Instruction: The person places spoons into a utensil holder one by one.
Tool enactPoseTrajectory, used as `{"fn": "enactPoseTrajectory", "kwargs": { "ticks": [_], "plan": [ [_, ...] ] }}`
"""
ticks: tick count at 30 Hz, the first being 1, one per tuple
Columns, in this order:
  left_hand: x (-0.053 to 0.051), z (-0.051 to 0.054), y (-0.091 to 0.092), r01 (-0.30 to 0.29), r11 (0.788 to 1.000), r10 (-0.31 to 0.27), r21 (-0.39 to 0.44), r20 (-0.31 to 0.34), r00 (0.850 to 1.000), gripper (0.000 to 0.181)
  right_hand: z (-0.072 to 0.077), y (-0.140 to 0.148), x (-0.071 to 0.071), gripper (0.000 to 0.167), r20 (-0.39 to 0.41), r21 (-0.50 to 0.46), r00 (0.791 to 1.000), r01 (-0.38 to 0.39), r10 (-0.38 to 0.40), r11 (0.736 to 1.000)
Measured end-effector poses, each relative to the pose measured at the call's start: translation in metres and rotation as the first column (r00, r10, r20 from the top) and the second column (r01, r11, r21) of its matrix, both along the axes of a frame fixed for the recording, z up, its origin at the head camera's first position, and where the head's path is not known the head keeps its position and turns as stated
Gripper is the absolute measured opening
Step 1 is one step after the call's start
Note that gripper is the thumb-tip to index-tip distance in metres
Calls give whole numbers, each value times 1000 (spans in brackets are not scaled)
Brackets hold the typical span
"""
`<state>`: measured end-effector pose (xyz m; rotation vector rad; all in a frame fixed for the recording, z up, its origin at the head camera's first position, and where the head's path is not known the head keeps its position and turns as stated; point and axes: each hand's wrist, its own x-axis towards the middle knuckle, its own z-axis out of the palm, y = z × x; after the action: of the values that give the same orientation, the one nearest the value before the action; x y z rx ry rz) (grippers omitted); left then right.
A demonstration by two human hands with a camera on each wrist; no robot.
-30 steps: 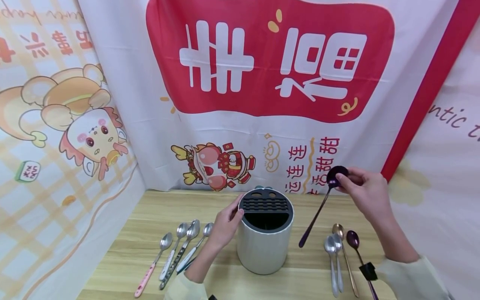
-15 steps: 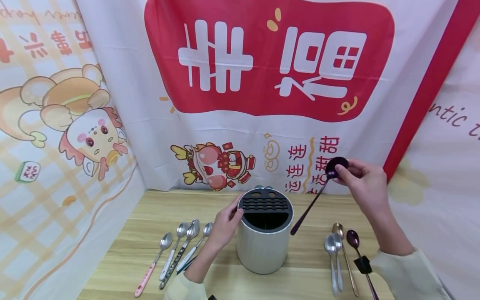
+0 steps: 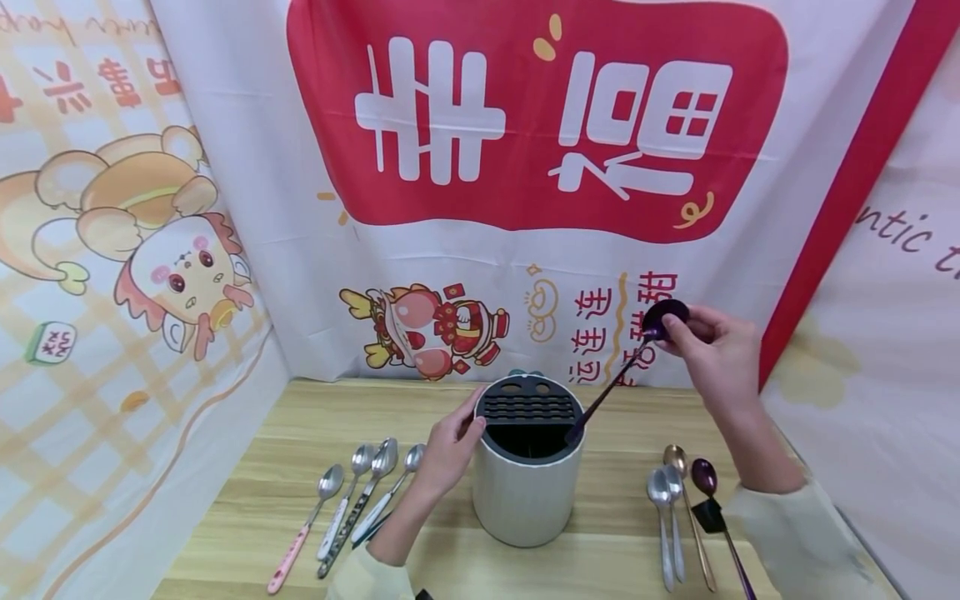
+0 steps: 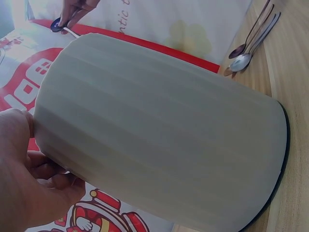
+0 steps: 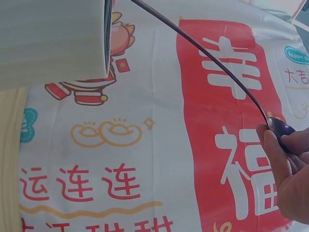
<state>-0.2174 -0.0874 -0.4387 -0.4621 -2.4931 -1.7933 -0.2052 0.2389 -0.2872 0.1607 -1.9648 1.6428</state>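
Observation:
A dark purple long-handled spoon (image 3: 664, 317) slants down to the left, bowl up. My right hand (image 3: 722, 362) pinches it at the bowl between thumb and fingers, above the table's right side. The handle's tip is over the open compartment, at the right rim of a light grey utensil holder (image 3: 525, 504) with a black slotted top. In the right wrist view the spoon's handle (image 5: 210, 55) runs up to the holder, its far end out of sight. My left hand (image 3: 450, 452) grips the holder's upper left side, thumb at the rim.
Several silver spoons lie on the left, one with a pink handle (image 3: 288, 560). On the right are two silver spoons (image 3: 664, 529), a gold spoon (image 3: 699, 533) and another purple spoon (image 3: 705, 477) on the wooden table (image 3: 611, 562). A printed cloth (image 3: 450, 250) hangs behind.
My right hand has moved up and to the left with the purple spoon, bringing the handle's tip from beside the holder to over its opening. The left hand stays in place.

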Motion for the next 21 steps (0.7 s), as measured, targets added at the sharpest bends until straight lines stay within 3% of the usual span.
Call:
{"fn": "enactPoseTrajectory", "kwargs": {
  "ticks": [5, 10, 21],
  "plan": [
    [1, 1, -1, 3, 1000, -3, 2, 3, 1000, 48, -1, -7, -3, 31, -18, 111, 998, 64, -62, 992],
    [1, 1, -1, 3, 1000, -3, 7, 0, 1000, 48, -5, -14, -6, 25, -72, 166, 994, 89, -78, 982],
    [2, 0, 0, -1, 999, 1, 38, -1, 1000, 49, -20, -28, -9, 18, -133, 287, 991, 67, -30, 956]
  ]
}}
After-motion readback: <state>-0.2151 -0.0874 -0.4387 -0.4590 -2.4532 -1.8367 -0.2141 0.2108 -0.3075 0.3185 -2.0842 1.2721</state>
